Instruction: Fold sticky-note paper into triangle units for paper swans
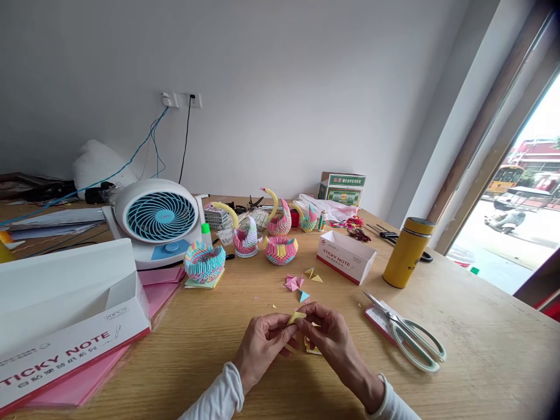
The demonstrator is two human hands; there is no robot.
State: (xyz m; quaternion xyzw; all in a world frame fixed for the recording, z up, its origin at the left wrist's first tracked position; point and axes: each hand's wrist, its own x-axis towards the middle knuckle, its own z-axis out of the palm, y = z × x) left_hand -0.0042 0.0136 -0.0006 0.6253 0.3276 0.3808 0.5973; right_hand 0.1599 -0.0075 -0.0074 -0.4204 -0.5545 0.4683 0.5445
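Between my two hands, above the wooden table, is a small piece of folded yellow paper (296, 317). My left hand (265, 344) pinches it from the left with thumb and forefinger. From the other side my right hand (330, 338) grips its right end with the fingertips. More yellow paper (313, 349) lies on the table, partly hidden beneath my right hand. Just beyond my hands are pink folded triangles (293, 283), a blue folded triangle (304, 296) and yellow folded triangles (315, 278).
Scissors (406, 332) rest on a notepad (380, 321) at right, near a yellow flask (406, 254) and a sticky note box (345, 256). Paper swans (280, 219) and a paper basket (205, 262) stand behind. A fan (160, 219) and a large open box (79, 332) occupy the left.
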